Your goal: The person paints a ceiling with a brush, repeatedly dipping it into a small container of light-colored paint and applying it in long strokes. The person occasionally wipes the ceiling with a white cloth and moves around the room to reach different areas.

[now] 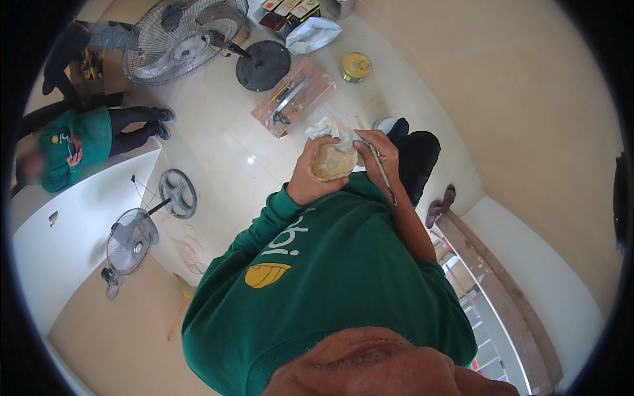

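Note:
My left hand (309,175) is wrapped round a small round tub (332,163) of beige, paste-like stuff, held in front of my chest. My right hand (382,153) is closed on a thin, paint-stained stick (377,160) that slants across the fingers; its kind is not clear. Crumpled white plastic or cloth (330,129) lies against the far side of the tub, between both hands. Which hand grips it cannot be made out.
Beyond my hands, a reddish block (310,78) carries a saw-like tool, near a yellow-lidded can (356,66) and a white bag (313,35). Fans stand far left (191,45) and left (132,241). Another person (79,142) holds a phone. Dark shoes (441,206) lie right.

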Tool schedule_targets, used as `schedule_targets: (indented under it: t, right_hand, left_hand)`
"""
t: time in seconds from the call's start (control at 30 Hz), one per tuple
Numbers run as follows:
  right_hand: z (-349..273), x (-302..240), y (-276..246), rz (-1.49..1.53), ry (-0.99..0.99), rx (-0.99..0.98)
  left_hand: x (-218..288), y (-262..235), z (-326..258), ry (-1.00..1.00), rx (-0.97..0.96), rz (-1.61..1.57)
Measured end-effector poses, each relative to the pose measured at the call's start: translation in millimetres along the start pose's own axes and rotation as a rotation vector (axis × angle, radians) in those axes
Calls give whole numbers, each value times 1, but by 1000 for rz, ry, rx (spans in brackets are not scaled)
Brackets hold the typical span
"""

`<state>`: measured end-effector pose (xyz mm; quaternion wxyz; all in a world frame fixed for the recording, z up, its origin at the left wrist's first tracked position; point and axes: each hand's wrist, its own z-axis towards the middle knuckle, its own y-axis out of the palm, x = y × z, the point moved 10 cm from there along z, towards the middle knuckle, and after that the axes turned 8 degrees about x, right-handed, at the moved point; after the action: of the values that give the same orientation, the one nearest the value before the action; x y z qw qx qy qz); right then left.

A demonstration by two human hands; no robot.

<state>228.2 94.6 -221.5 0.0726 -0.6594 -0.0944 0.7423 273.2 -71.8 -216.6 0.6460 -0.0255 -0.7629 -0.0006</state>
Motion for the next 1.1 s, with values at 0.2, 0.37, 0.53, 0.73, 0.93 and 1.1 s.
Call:
schedule_targets:
  t: [0.2,0.37,0.53,0.73,0.93,1.1]
  right_hand:
    - [-1,-1,-5,-49,-57,58]
    - [-1,-3,-7,-48,-76,108]
    - [-1,-3,-6,-32,-53,102]
    - [0,-4,-4,-37,-69,77]
    - [1,-3,1,-44,-62,31]
    - [2,-5,4,-76,-69,3]
  left_hand:
    - [2,-2,1,66,0,40]
    - [0,-2,2,52,-16,-8]
    - [-1,-2,1,24,-9,-30]
    - [2,-4,-1,47,17,-37]
    - [-1,-6,-3,52,25,4]
    - [-5,-6,-5,20,29,-34]
